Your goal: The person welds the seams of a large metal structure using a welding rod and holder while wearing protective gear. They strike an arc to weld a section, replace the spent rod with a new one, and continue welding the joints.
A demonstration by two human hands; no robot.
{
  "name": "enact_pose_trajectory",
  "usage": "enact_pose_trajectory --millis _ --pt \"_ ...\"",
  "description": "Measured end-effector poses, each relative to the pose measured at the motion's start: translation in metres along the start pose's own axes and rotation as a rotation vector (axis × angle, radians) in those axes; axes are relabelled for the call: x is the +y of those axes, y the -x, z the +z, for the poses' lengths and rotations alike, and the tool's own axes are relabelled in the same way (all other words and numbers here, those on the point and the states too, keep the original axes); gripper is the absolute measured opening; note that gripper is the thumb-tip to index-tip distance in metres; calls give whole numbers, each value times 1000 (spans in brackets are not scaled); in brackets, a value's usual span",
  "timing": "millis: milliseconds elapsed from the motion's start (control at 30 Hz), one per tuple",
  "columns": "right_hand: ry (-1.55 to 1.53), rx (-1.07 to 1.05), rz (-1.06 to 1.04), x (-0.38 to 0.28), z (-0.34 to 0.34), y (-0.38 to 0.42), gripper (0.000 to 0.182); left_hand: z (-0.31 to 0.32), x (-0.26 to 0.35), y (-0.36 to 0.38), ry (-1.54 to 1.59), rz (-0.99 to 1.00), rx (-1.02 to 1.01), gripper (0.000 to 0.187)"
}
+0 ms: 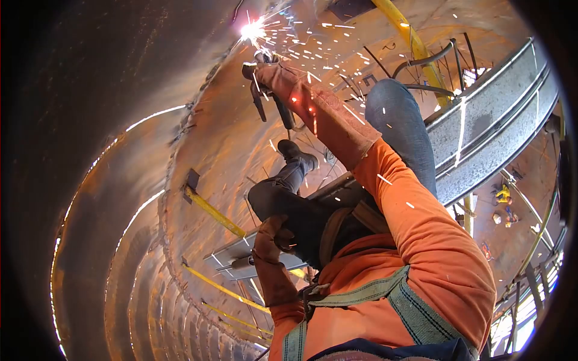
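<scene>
My right hand (pixel 272 65), in a long brown leather glove, reaches up and forward. It grips a dark welding electrode holder (pixel 282 109), whose lower parts hang below the glove. Just beyond the hand a bright welding arc (pixel 253 30) burns at a seam (pixel 212 72) in the curved steel wall, and sparks fly to the right and down. Glare hides the tip. My left hand (pixel 274 233), also gloved, rests against my bent leg (pixel 271 201), fingers partly curled but apart, with nothing visible in it.
Galvanized metal planks (pixel 500 120) curve along the right. Yellow pipes (pixel 217 212) project from the wall, and a thicker yellow pipe (pixel 415 45) runs overhead. Far below at right are people (pixel 504 194). Light shows through long gaps (pixel 90 162) in the rusty steel wall.
</scene>
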State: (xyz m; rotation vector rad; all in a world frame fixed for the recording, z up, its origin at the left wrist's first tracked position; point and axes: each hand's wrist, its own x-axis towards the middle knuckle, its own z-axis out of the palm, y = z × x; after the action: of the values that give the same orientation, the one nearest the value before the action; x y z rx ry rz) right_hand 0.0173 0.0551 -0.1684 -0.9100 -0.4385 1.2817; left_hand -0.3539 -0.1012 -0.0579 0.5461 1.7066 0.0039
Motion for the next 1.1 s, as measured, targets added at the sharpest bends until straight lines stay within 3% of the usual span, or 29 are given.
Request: enact_pose_trajectory --millis 400,533,700,767,833,1000,1067,1100 --pt "-49 7 36 1 23 -27 10 14 4 8 3 29 110 37" --pt "-66 9 48 -8 23 -39 10 8 3 4 -43 39 38 42" --pt "-85 13 63 -5 -1 6 11 8 2 5 -50 -2 73 43" --pt "-93 14 68 -8 -17 31 11 8 -1 7 -29 90 58 43" --pt "-102 15 76 -4 29 -19 11 11 4 9 -39 80 61 43" --pt "-112 10 90 3 27 -20 12 0 0 2 -1 42 -26 43" --pt "-287 -10 84 22 21 -25 29 1 3 1 -9 -1 -22 45" --pt "-276 -11 77 16 23 -18 29 2 6 0 -6 5 -33 45"
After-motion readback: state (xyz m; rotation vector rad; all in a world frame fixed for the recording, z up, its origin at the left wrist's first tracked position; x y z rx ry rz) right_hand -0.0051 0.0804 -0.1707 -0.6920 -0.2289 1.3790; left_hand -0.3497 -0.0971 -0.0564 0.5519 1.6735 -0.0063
